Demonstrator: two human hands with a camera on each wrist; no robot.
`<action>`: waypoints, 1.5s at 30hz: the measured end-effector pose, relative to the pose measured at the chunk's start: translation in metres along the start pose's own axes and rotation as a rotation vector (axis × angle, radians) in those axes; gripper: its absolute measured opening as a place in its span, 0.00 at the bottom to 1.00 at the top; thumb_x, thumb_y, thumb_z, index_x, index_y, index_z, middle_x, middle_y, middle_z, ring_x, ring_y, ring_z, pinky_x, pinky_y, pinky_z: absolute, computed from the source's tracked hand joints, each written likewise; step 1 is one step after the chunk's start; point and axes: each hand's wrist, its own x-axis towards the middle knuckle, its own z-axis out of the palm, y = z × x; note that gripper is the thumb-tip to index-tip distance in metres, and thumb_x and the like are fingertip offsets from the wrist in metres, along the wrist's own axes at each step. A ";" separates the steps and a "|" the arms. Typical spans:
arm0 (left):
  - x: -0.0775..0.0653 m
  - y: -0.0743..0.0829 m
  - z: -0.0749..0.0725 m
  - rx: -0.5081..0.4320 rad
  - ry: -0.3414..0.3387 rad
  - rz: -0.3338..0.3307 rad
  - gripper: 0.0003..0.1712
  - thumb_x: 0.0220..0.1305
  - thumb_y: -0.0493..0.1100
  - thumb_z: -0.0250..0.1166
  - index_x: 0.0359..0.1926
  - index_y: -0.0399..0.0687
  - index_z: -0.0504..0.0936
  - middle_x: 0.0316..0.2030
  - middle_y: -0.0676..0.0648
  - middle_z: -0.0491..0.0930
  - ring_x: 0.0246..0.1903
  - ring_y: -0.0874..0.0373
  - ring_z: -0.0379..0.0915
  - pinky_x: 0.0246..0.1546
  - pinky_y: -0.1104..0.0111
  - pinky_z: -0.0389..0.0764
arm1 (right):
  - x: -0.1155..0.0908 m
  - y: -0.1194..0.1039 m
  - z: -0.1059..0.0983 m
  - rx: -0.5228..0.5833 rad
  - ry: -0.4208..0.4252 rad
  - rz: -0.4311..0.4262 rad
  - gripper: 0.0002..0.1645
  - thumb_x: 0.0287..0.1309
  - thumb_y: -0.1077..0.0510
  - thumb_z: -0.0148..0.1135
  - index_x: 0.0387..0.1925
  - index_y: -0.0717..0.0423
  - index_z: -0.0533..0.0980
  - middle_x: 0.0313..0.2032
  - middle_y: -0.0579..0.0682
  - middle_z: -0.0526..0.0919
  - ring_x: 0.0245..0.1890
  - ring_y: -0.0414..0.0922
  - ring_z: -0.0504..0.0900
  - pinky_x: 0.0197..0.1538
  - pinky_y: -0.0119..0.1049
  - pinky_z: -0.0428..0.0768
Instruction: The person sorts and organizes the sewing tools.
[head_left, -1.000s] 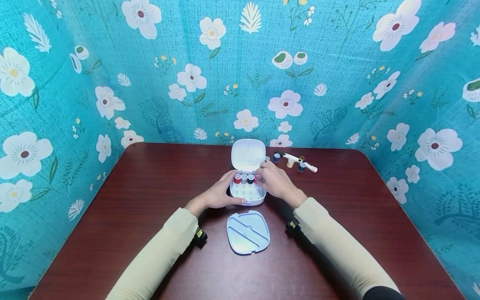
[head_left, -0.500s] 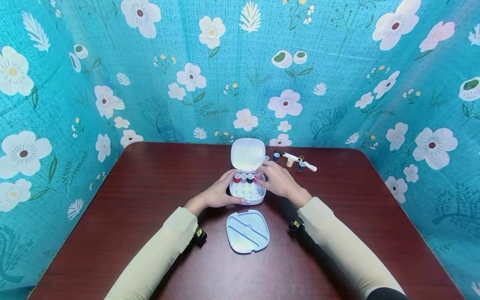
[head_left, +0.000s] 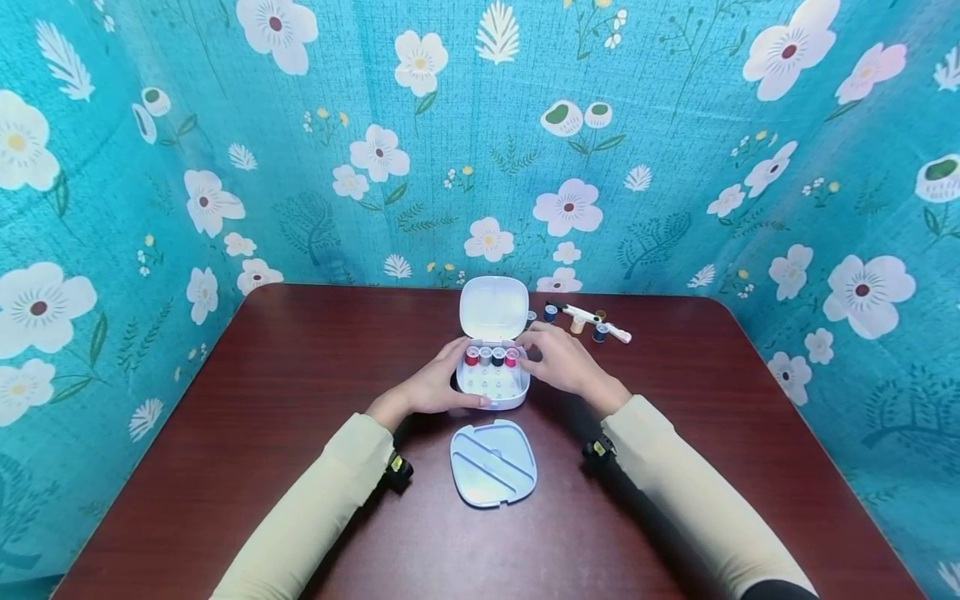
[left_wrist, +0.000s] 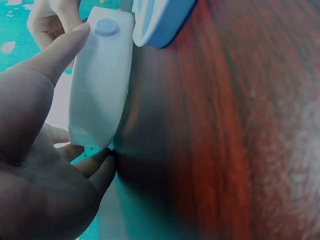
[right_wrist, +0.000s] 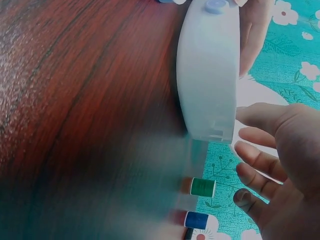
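Note:
A white sewing box (head_left: 510,403) stands on the table with its hinged lid (head_left: 493,307) raised. Along its back row sit a red thread spool (head_left: 472,357), a grey spool (head_left: 485,357), a black spool (head_left: 498,357) and a pink spool (head_left: 512,357). Bare pegs fill the rows in front. My left hand (head_left: 429,388) grips the box's left side, thumb across the front wall; the left wrist view shows fingers at the box's edge. Beside the pink spool is my right hand (head_left: 564,360), its fingers loosely bent at the box's right rim, with nothing seen between them.
A pale blue divided tray (head_left: 493,463) lies in front of the box. Behind to the right are a blue spool (head_left: 551,312), a beige spool (head_left: 577,326), a dark spool (head_left: 600,333) and a slim white tool (head_left: 581,314). The right wrist view shows a green spool (right_wrist: 203,187).
My right hand has let go of the pink spool and drawn slightly right, leaving the spool in the back row. The left hand keeps its hold on the box.

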 end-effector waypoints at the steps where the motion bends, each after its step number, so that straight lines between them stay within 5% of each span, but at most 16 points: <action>1: 0.000 0.000 0.000 0.001 0.000 0.003 0.68 0.57 0.60 0.77 0.82 0.45 0.41 0.80 0.43 0.44 0.75 0.49 0.51 0.74 0.54 0.58 | 0.000 0.000 0.000 0.000 -0.004 0.001 0.17 0.61 0.55 0.73 0.51 0.56 0.86 0.41 0.52 0.84 0.40 0.48 0.81 0.43 0.42 0.82; 45: 0.002 -0.003 0.001 0.003 0.004 -0.018 0.68 0.58 0.62 0.75 0.83 0.47 0.39 0.78 0.41 0.47 0.74 0.49 0.52 0.74 0.54 0.58 | -0.024 0.031 -0.022 0.027 0.059 0.042 0.20 0.60 0.55 0.74 0.52 0.59 0.84 0.47 0.52 0.83 0.47 0.50 0.82 0.52 0.51 0.82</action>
